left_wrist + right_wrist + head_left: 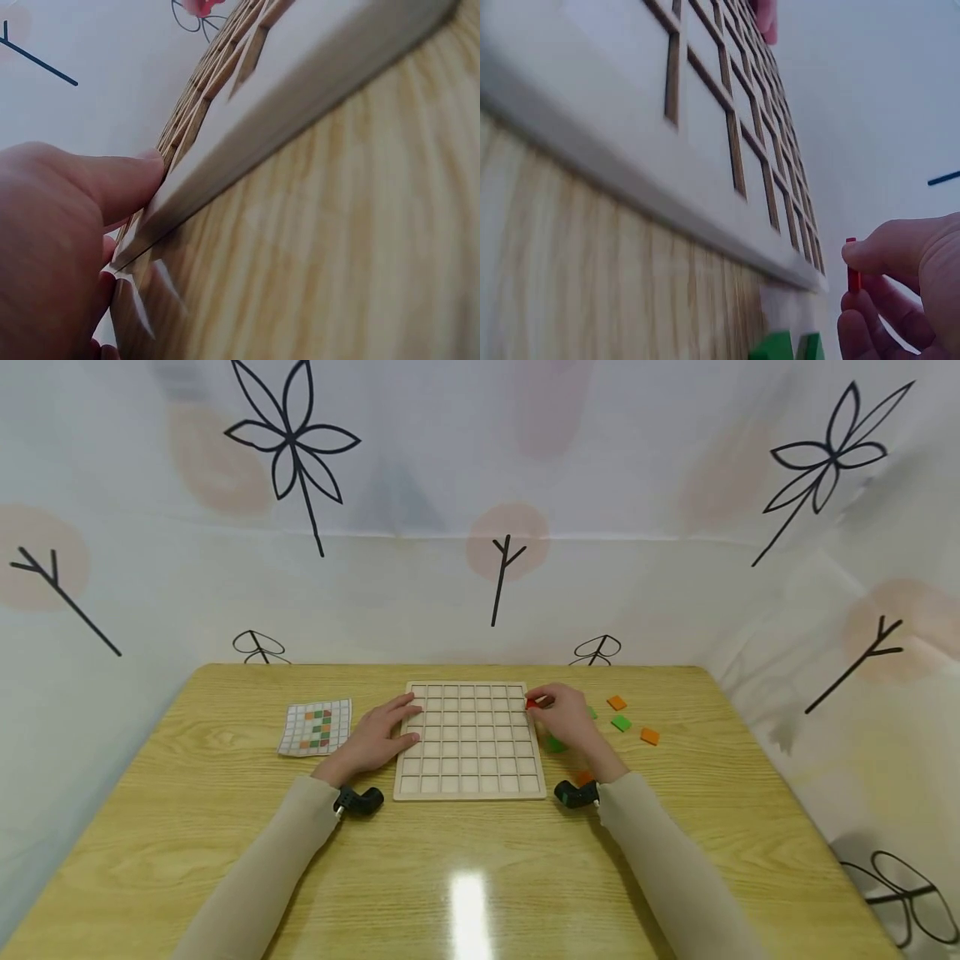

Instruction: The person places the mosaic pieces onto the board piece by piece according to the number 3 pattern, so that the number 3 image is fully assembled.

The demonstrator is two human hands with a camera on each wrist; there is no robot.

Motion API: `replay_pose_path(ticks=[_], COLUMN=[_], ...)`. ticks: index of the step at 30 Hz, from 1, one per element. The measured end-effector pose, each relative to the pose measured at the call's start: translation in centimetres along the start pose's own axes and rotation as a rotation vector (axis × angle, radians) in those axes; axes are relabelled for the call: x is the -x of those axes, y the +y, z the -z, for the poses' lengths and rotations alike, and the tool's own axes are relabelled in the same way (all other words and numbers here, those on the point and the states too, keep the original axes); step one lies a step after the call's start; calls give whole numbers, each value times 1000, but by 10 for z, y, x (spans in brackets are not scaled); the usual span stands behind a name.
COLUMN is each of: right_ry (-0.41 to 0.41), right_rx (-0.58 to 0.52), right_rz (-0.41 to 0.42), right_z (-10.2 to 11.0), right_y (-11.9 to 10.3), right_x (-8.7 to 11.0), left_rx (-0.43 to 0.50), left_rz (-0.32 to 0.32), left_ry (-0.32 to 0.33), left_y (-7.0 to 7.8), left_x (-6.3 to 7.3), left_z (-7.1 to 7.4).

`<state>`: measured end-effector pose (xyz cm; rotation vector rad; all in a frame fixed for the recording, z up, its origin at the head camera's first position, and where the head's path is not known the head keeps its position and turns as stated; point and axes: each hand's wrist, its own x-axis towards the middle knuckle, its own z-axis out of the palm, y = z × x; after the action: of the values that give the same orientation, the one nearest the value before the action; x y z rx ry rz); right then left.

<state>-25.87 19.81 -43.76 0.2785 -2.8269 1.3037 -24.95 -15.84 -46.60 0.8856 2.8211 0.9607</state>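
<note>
A pale wooden grid board [469, 796] with square recesses lies in the middle of the table. My left hand [377, 735] rests on its left edge, fingers spread; the left wrist view shows the thumb [127, 180] against the board's side. A small red square tile [853, 276] is pinched between thumb and fingers of my right hand [564, 717], held just at the board's upper right edge. In the head view most of that tile is hidden by the fingers. No tiles show in the recesses.
Right of the board lie loose orange tiles [617, 702] and green tiles [621, 723], some partly under my right hand. A paper pattern card [294, 727] with coloured squares lies left of the board. A printed cloth [420, 602] hangs behind the table.
</note>
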Motion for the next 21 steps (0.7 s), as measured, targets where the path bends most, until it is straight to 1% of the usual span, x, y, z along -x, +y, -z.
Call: replay_pose_path(ticks=[6, 13, 19, 21], right_ry=[-34, -36, -44, -33], right_rx=[-9, -53, -130, -152], right_rz=[-14, -18, -42, -50], right_z=[-17, -36, -52, -56], right_y=[-13, -25, -24, -23], right_x=[-13, -24, -31, -32], left_rx=[27, 37, 38, 33], left_rz=[9, -7, 9, 5], left_ry=[-3, 3, -10, -6], left_y=[-1, -1, 0, 0], left_x=[0, -1, -1, -2], left_z=[1, 1, 1, 0])
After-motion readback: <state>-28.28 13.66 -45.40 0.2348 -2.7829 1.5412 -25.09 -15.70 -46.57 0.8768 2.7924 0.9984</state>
